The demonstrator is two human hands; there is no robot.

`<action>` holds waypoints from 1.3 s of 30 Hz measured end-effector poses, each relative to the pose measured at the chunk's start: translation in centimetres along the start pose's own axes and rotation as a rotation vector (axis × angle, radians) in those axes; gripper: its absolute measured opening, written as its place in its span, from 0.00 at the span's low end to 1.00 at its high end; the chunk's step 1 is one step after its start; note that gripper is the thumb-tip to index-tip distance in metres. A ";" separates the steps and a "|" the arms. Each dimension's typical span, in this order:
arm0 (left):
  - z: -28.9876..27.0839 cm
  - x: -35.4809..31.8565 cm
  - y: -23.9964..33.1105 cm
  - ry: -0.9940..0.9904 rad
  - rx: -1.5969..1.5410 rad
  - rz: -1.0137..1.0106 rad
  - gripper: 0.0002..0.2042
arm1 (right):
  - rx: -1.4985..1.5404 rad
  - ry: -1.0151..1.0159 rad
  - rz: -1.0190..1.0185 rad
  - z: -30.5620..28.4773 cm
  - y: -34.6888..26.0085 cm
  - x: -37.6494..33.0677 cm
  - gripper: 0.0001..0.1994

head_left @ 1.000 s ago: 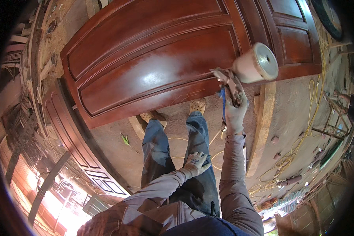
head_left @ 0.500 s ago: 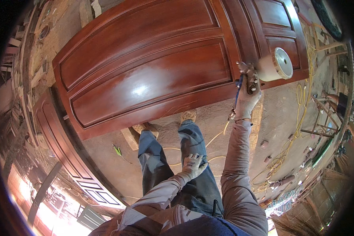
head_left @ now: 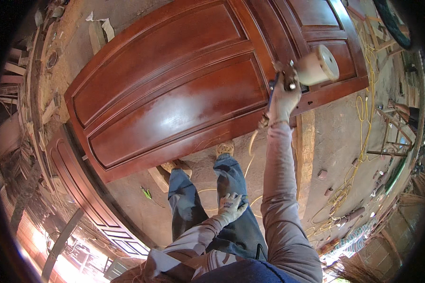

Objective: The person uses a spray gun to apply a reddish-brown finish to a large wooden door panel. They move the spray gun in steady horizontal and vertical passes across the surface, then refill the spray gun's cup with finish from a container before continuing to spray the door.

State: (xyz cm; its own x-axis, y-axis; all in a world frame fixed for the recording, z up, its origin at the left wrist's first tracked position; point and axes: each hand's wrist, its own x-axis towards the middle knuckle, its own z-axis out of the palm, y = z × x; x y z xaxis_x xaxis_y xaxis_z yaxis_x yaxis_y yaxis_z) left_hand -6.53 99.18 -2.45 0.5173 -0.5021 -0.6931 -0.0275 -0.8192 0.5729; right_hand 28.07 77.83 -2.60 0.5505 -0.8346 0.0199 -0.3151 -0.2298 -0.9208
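Head view, looking down: a glossy reddish-brown panelled door [head_left: 174, 106] lay across the far side of the floor, a bright patch of light on its middle panel. From where I stood, I saw a person at its near edge, in blue jeans [head_left: 229, 177] and tan clogs [head_left: 225, 148]. The gloved right hand [head_left: 285, 98] was held out over the right part of the door, its fingers wrapped around a dark spray gun [head_left: 286, 78]. I could not tell whether a finger pressed the trigger. A pale, round cup [head_left: 314, 66] was fixed to the gun and tipped to the right; a thin yellowish hose [head_left: 252, 142] hung below the hand. The gloved left hand [head_left: 231, 207] rested on the right leg, fingers slightly bent and loosely apart, gripping nothing I could see. Right of the legs, a wooden beam [head_left: 304, 160] ran out from beneath the door. Farther right, yellow cable [head_left: 359, 167] lay looped on the ground. To the left stood a second brown panel [head_left: 80, 177], tilted.
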 end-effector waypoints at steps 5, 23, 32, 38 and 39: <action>0.7 -0.7 -0.2 -0.011 0.018 -0.047 0.21 | 0.542 -0.151 0.168 8.3 -4.2 5.8 0.09; -8.1 -0.5 -6.3 -0.185 -0.069 0.102 0.18 | 0.072 0.114 0.293 -7.7 1.2 -2.8 0.12; -15.5 1.2 -11.8 -0.437 0.189 0.046 0.25 | 0.002 0.095 0.379 -4.1 0.8 -1.8 0.14; -15.5 1.0 -12.0 -0.385 0.144 0.127 0.20 | 0.161 -0.001 0.069 9.8 -2.3 9.2 0.16; -15.6 0.8 -12.0 -0.381 0.116 0.134 0.20 | 0.161 -0.021 0.123 12.0 -3.2 10.9 0.14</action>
State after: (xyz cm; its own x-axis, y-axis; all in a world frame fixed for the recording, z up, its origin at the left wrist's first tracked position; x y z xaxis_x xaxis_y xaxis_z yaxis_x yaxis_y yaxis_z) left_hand 7.57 112.92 -3.03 0.1497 -0.6554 -0.7403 -0.1806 -0.7542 0.6313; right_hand 44.34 75.48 -4.08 0.5316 -0.8407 -0.1035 -0.2540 -0.0416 -0.9663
